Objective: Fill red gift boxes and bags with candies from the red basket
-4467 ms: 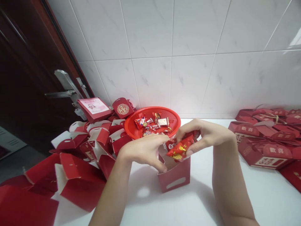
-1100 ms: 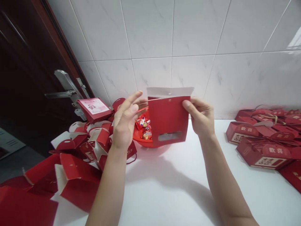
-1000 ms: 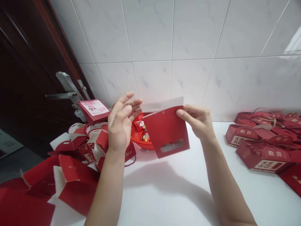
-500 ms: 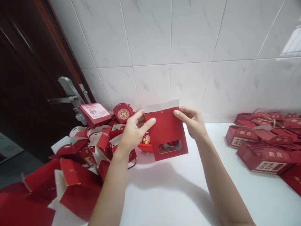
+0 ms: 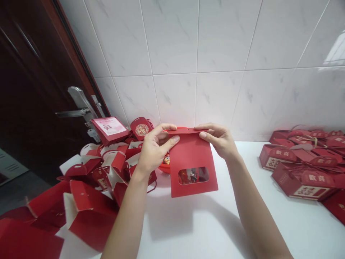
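A red paper bag [image 5: 192, 154] with a clear oval window near its bottom hangs upright between my hands, above the white table [image 5: 172, 223]. Wrapped items show through the window. Its top flap is folded over toward me. My left hand [image 5: 157, 149] pinches the upper left corner, thumb on the front. At the upper right corner my right hand [image 5: 217, 138] grips the bag the same way. Behind the bag, an orange-red bowl [image 5: 165, 168] with wrapped snacks is partly hidden.
Open red boxes [image 5: 91, 212] crowd the left side, with a pink-labelled box [image 5: 110, 127] behind them. Several closed red gift boxes [image 5: 304, 180] lie at the right. A tiled wall [image 5: 221, 97] stands behind; a dark door [image 5: 35, 90] is at the left.
The top flap, which stood up with its pale inner side showing, is now folded down toward me. The bag has tilted more upright and sits slightly lower, with its window clearer.
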